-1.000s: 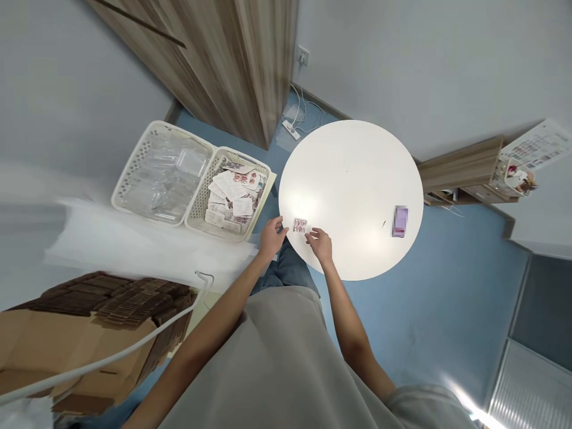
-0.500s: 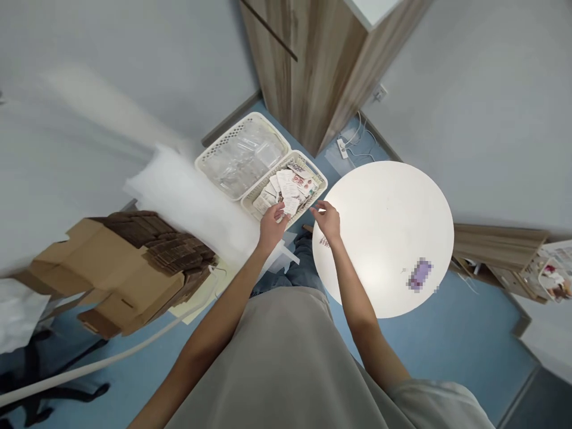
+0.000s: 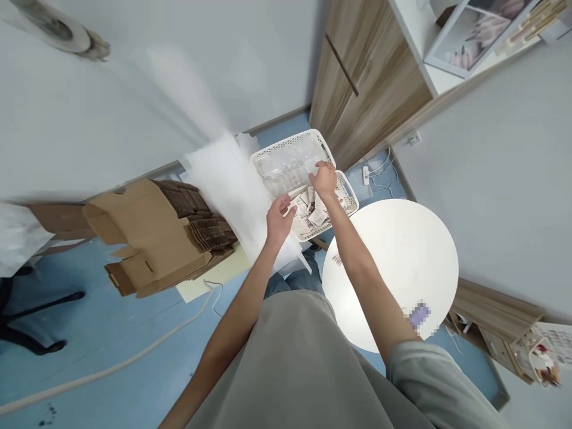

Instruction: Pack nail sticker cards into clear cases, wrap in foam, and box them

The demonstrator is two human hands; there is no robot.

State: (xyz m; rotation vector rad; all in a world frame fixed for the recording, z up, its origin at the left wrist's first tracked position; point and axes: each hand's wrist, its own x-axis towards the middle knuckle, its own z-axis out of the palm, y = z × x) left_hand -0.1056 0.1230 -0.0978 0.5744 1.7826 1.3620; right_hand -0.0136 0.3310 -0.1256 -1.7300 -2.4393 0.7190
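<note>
My left hand (image 3: 279, 220) is at the near left edge of a white plastic basket (image 3: 353, 196), its fingers apart and nothing visible in them. Inside that basket lie loose printed paper cards (image 3: 318, 215) in a jumble. My right hand (image 3: 325, 179) reaches across the cards to a second white basket (image 3: 279, 145) behind. Its thumb and fingers are apart at the edge of the clear plastic bags (image 3: 286, 164) filling that basket. Whether the fingertips touch a bag I cannot tell.
A round white table (image 3: 402, 256) stands at right, bearing a blurred purple item (image 3: 419, 316). White foam wrap (image 3: 232, 185) and stacked brown cardboard boxes (image 3: 152, 232) are at left. A wooden cabinet (image 3: 361, 77) and power strip (image 3: 366, 176) are behind.
My right hand has moved from the table's edge up and left over the baskets. My left hand stays near the card basket. The camera view has turned.
</note>
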